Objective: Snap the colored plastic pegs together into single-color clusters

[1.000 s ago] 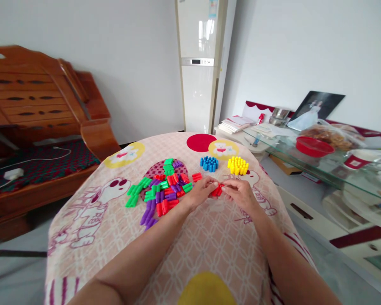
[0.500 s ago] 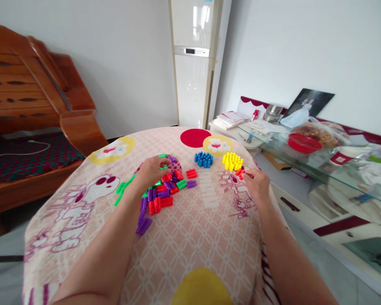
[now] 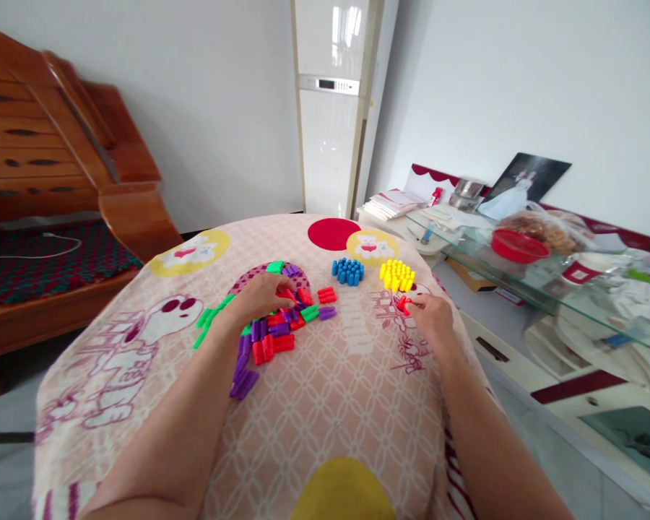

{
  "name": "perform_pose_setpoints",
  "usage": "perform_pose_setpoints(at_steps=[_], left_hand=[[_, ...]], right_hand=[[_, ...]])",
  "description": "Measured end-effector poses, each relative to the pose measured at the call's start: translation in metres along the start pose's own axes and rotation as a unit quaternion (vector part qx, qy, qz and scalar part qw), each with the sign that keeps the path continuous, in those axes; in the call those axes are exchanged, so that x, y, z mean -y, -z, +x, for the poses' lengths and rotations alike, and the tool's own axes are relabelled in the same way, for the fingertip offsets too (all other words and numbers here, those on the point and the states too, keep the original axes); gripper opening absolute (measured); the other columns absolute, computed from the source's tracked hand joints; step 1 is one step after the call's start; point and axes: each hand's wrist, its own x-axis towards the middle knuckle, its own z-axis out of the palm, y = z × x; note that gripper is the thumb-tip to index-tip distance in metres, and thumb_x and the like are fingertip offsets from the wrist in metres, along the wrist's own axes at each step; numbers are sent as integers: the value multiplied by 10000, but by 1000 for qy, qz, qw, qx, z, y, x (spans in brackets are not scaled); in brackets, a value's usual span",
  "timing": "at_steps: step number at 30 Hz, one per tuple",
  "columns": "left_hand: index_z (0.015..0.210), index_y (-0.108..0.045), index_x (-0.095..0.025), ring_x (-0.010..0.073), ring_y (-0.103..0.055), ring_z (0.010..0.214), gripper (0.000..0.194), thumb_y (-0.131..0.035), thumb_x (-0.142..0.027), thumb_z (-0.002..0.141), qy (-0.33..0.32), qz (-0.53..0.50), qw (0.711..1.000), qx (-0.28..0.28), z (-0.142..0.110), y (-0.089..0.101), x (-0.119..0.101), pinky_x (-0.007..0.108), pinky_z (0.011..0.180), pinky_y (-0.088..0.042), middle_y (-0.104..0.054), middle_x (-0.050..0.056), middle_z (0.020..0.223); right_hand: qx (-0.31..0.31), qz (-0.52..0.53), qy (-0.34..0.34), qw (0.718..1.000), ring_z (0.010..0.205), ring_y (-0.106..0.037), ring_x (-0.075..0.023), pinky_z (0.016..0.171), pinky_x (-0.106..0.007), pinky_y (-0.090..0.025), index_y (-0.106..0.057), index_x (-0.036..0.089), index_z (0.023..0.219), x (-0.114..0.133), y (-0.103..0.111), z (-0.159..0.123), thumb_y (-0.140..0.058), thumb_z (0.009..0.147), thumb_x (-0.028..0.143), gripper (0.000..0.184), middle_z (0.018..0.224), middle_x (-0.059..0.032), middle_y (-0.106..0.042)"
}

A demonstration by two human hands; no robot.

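Observation:
My right hand (image 3: 434, 316) is closed around a small red plastic piece (image 3: 403, 305), just in front of a cluster of upright yellow pieces (image 3: 397, 275). Over a loose pile of red, purple and green pieces, my left hand (image 3: 261, 295) has its fingers pinched at a red piece (image 3: 287, 296), partly covered by the fingertips. Purple pieces (image 3: 243, 383) lie at the near end of the pile, and green pieces (image 3: 274, 267) at its far side. Blue pieces (image 3: 348, 271) stand upright in a cluster between my hands.
A patterned cloth (image 3: 325, 419) covers the round table. To the right stands a glass-topped cabinet (image 3: 498, 278) with a red bowl (image 3: 520, 245), papers and a photo. A wooden bench (image 3: 135, 209) is on the left, a tall white appliance (image 3: 330, 144) behind.
My right hand has drawn slightly nearer, away from the yellow cluster, with the red piece. My left hand's fingers have shifted nearer onto the red pieces, uncovering green ones behind.

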Motion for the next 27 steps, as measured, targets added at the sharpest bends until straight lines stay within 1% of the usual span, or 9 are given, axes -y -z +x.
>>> perform_pose_setpoints(at_steps=[4,6,8,10,13,17,21,24,27], left_hand=[[761,-714,-199,183,-656,676,178,-700,-356,679,-2,-118,992,-35,0,1,-3,257,615,-466,-710,14,694],[802,-703,-179,175,-661,687,235,-709,-389,695,-17,-218,975,-41,0,-2,-10,254,618,-482,-721,27,731],[847,-691,-160,167,-667,695,290,-732,-405,697,-34,-311,949,-35,1,-8,-21,251,626,-496,-725,37,759],[862,-679,-145,155,-668,681,316,-754,-400,691,-40,-372,927,-27,1,-18,-34,245,623,-504,-721,40,752],[865,-671,-136,147,-674,665,317,-771,-375,682,-42,-419,907,-4,1,-35,-54,239,616,-515,-721,40,739],[880,-662,-136,159,-699,700,298,-762,-345,692,-63,-437,896,31,-1,-58,-70,254,645,-541,-738,56,776],[868,-653,-143,179,-713,734,259,-738,-318,698,-71,-410,908,41,-3,-70,-74,289,685,-564,-745,71,799],[888,-664,-157,191,-716,766,254,-715,-318,699,-78,-364,928,12,-2,-67,-72,305,697,-573,-751,68,846],[922,-690,-161,203,-720,814,275,-695,-343,717,-75,-317,945,-32,0,-56,-64,329,757,-582,-758,72,907]], right_hand=[[-31,17,1,999,695,-666,-230,641,-306,-450,-788,193,841,6,4,-2,-608,790,412,288,747,-90,-753],[-67,71,16,995,681,-652,-227,642,-309,-454,-778,176,852,13,8,-3,-598,791,432,318,737,-94,-743],[-74,147,51,985,671,-643,-211,641,-299,-459,-762,171,831,23,9,-7,-584,806,430,315,743,-87,-737],[-42,225,88,970,638,-628,-188,617,-281,-457,-742,175,803,36,8,-14,-575,828,425,302,707,-58,-714],[52,312,120,941,559,-585,-154,555,-253,-437,-701,187,755,57,3,-30,-562,867,427,299,612,-7,-643],[150,373,118,908,529,-567,-138,514,-237,-422,-660,195,719,79,-4,-49,-565,886,442,314,613,-2,-634],[173,369,107,907,554,-577,-148,509,-236,-423,-700,204,767,85,-8,-54,-599,860,427,261,631,-10,-656],[141,344,90,924,601,-611,-169,544,-249,-450,-724,196,791,77,-4,-45,-600,835,404,247,645,-20,-675],[54,265,67,960,663,-647,-191,619,-271,-475,-748,183,796,61,4,-30,-594,810,380,251,688,-43,-714]])
